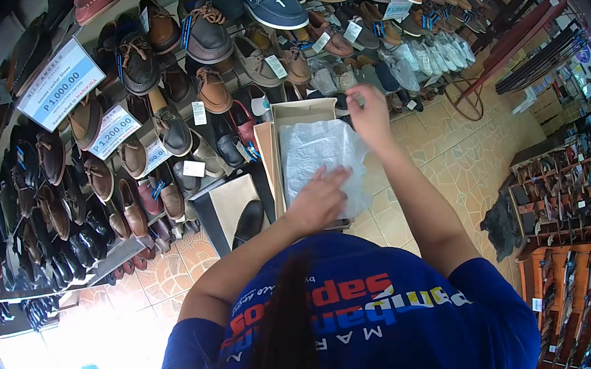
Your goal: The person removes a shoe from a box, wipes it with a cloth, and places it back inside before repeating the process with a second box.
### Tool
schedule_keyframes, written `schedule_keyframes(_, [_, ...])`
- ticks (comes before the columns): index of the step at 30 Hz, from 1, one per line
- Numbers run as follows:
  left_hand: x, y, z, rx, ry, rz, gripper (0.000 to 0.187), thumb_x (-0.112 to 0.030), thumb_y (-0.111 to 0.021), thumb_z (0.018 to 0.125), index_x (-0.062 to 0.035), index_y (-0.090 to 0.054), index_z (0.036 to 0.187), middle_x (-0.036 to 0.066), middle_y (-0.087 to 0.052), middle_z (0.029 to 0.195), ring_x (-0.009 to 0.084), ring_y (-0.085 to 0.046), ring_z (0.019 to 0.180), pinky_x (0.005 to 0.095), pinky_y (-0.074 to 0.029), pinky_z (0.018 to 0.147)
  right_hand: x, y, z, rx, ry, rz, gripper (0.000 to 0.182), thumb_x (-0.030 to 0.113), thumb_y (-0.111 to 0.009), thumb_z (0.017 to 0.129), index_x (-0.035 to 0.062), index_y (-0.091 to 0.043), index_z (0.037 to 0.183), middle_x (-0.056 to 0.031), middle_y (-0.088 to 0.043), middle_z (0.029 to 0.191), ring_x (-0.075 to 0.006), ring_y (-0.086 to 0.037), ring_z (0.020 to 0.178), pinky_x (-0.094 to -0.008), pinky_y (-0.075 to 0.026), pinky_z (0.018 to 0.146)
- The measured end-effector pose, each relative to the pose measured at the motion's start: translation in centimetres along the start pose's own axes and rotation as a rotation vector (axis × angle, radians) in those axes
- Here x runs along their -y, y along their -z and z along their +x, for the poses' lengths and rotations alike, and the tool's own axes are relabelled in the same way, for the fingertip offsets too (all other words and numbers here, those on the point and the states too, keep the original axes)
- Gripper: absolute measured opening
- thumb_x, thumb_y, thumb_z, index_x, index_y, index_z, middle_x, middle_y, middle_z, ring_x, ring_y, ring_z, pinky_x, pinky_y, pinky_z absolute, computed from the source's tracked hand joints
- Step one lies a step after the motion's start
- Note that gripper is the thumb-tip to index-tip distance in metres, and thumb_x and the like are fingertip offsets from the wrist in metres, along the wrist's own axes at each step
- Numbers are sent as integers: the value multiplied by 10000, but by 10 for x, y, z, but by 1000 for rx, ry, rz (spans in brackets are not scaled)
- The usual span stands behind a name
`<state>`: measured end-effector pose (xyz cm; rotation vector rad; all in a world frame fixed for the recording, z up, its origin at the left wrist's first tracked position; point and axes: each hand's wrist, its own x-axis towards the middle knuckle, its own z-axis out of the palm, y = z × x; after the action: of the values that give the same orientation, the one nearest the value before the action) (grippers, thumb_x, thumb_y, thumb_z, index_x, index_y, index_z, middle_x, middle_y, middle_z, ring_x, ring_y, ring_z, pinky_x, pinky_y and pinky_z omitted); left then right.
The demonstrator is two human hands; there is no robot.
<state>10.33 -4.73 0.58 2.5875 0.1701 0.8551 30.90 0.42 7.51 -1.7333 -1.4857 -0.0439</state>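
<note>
White tissue paper (314,154) lies over an open cardboard shoe box (305,112) in front of me, its right side spilling past the box edge. My left hand (321,197) rests on the lower part of the paper with its fingers spread. Beyond the box's upper right corner, my right hand (368,111) is raised with its fingers curled; whether they pinch anything is too small to make out. A black shoe (248,223) sits to the left of the box, beside a beige panel (233,201).
Shelves of shoes with price signs (62,84) fill the back and left. Belts (542,29) hang at the upper right. A wooden rack (582,297) stands at the lower right. Patterned tile floor (440,159) shows right of the box.
</note>
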Motion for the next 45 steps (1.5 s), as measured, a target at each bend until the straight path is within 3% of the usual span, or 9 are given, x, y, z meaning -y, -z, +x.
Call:
schedule_keyframes(4, [14,7,15,111,385,358,579,-409,-489,837,-2,-419,1243,170,-245,1426,316,-164,1349,501,-92,1085,50,14,-46,819,252,-502,298,243,-518,800,35,-611,993,-136,-582,1062,-290,-486,1096,-551,-265,958])
schedule_keyframes(11, [24,-9,45,858,356,759,872,-575,-428,782,-2,-188,1393,182,-167,1456,333,-64,1363,512,-13,1075,61,-7,-81,1080,595,-1214,633,414,-461,812,40,-392,1317,-158,-299,1410,-320,-159,1346,-600,68,1036])
schedule_keyframes(20, [40,-16,41,770,426,672,874,-558,-483,756,-31,-205,1395,179,-188,1449,334,-88,1359,509,-43,1078,45,-61,-61,1396,691,-1642,799,605,-468,752,159,-270,1385,-92,-203,1457,-273,-118,1359,-664,44,991])
schedule_keyframes(25, [27,58,15,230,322,243,625,-343,-592,764,-41,-418,1283,189,-291,1397,340,-210,1321,461,-144,1080,36,-80,-57,1323,1095,-2137,771,650,-379,775,212,-204,1385,-44,-141,1471,-222,-69,1369,-684,-5,987])
schedule_keyframes(29, [29,85,-50,-360,567,-26,383,-131,-619,744,-36,-548,1108,192,-512,1174,362,-436,1151,419,-339,982,45,-78,-63,1389,732,-1829,647,548,-516,721,151,-426,1224,-122,-298,1382,-287,-167,1338,-637,29,1015])
schedule_keyframes(33, [61,14,-172,-252,1308,132,436,-252,-625,723,-36,-554,1096,163,-534,1156,329,-479,1103,390,-383,949,85,-57,-50,1360,385,-1454,532,447,-653,667,91,-648,1062,-199,-456,1293,-353,-265,1307,-590,62,1043])
schedule_keyframes(35, [45,9,-186,61,1523,211,470,-270,-641,697,-7,-556,1077,180,-546,1135,334,-506,1069,393,-408,926,112,-40,-35,1400,362,-1308,428,335,-581,738,84,-636,1080,-181,-465,1290,-302,-286,1304,-578,63,1050])
schedule_keyframes(39, [76,-47,-241,-228,2063,-379,550,-322,-642,714,-5,-487,1136,195,-539,1117,294,-547,1024,365,-453,859,109,-21,-41,1209,439,-1013,379,378,-635,707,84,-688,941,-184,-528,1210,-326,-305,1289,-598,74,1037])
schedule_keyframes(45, [91,-54,-252,-621,2239,-722,521,-389,-523,778,-34,-518,1159,166,-551,1135,281,-539,1038,359,-434,857,97,8,-63,972,437,-698,392,393,-638,730,72,-667,953,-152,-397,1348,-314,-240,1322,-616,38,1033])
